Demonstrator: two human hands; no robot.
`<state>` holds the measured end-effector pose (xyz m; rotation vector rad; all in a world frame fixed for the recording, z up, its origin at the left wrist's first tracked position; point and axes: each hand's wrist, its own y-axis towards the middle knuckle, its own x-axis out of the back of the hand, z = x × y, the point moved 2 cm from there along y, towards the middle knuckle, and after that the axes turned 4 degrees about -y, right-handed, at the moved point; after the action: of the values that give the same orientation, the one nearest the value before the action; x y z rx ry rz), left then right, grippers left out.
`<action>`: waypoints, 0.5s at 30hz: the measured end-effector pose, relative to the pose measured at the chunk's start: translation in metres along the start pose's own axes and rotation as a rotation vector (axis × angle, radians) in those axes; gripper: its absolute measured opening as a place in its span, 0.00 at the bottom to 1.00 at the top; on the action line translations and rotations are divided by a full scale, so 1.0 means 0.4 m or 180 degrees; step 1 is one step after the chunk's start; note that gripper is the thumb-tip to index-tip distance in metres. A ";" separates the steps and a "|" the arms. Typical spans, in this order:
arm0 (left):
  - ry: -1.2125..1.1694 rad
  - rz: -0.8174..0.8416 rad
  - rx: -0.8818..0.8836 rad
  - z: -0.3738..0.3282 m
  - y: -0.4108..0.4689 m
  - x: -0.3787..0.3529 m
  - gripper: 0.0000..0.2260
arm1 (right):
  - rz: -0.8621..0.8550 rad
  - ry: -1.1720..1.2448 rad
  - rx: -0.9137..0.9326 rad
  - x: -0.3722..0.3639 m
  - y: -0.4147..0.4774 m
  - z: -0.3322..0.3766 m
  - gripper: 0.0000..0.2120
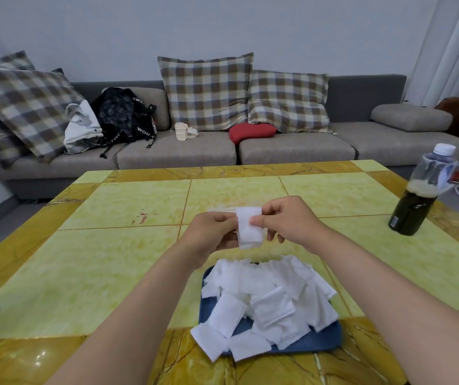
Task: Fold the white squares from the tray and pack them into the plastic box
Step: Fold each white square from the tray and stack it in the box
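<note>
Above the blue tray (320, 341), white square (249, 227) pinched between left hand (211, 232) and right hand (289, 219), both gripping its sides

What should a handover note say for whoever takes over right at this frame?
Left hand and right hand: both pinch one white square above the table, mid-fold; each grip is shut on it.
Blue tray: near the table's front edge, piled with loose unfolded squares, some hanging over its rim.
Plastic box: only a clear edge shows behind the hands; contents cannot be told.
Done: unclear.
Left: finish this fold, pack it, then work through the pile.
</note>
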<state>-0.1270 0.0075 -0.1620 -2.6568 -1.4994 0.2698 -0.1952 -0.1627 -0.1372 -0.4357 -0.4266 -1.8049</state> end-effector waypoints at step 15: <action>-0.0588 0.0240 0.0091 -0.005 0.002 0.002 0.10 | -0.0770 -0.0820 0.0739 -0.038 0.007 0.024 0.03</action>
<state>-0.1256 0.0077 -0.1604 -2.7346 -1.4311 0.5518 -0.1879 -0.1459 -0.1365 -0.4707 -0.8906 -1.9085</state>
